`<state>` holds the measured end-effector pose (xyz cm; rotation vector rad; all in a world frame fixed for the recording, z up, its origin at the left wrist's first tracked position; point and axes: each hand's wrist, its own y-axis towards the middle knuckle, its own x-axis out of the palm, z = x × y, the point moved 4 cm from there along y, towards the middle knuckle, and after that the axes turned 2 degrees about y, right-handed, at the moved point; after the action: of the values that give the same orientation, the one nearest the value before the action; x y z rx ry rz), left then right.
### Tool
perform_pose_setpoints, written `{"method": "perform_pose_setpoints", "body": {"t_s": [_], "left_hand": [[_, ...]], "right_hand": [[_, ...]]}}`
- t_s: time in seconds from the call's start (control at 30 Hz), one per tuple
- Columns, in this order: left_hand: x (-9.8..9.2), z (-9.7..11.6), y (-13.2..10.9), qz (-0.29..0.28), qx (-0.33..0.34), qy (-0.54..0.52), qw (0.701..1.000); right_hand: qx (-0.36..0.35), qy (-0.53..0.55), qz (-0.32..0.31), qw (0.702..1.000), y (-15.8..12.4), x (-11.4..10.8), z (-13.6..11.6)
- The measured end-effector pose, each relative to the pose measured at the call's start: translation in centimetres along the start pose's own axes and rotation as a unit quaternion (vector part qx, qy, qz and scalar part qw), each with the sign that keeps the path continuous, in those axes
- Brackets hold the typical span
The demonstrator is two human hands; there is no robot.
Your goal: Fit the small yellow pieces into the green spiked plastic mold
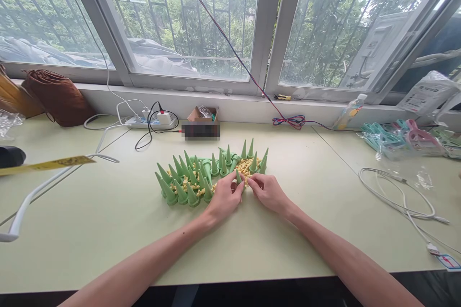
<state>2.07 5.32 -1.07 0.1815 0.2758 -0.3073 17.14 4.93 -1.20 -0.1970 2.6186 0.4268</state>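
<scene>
Two hands working among green cones and yellow pieces on a bench.
The left hand is pinching one upright cone at the group's near right; the right hand is bunching its fingertips just beside it — any piece inside is hard to tell. Pixelation is hiding a dark block farther back; print on the yellow strip, left, is proving unreadable.

The left hand holds a green cone point up at the pale desk; the right hand is just beside it, its grip unclear. Other green cones stand among small yellow pieces, well apart from a power strip.
</scene>
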Motion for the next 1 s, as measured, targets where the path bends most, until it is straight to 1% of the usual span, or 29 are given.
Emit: {"method": "perform_pose_setpoints", "body": {"t_s": [0.3,0.8,1.0], "left_hand": [[0.1,0.17,-0.05,-0.005,0.006,0.03,1.0],[0.12,0.21,-0.14,-0.008,0.004,0.009,1.0],[0.13,0.35,-0.22,-0.007,0.002,0.006,1.0]], "right_hand": [[0.002,-0.006,-0.002,1.0,0.02,0.11,0.18],[0.004,-0.004,-0.004,1.0,0.06,0.06,-0.02],[0.006,0.016,-0.009,1.0,0.01,0.1,0.17]]}}
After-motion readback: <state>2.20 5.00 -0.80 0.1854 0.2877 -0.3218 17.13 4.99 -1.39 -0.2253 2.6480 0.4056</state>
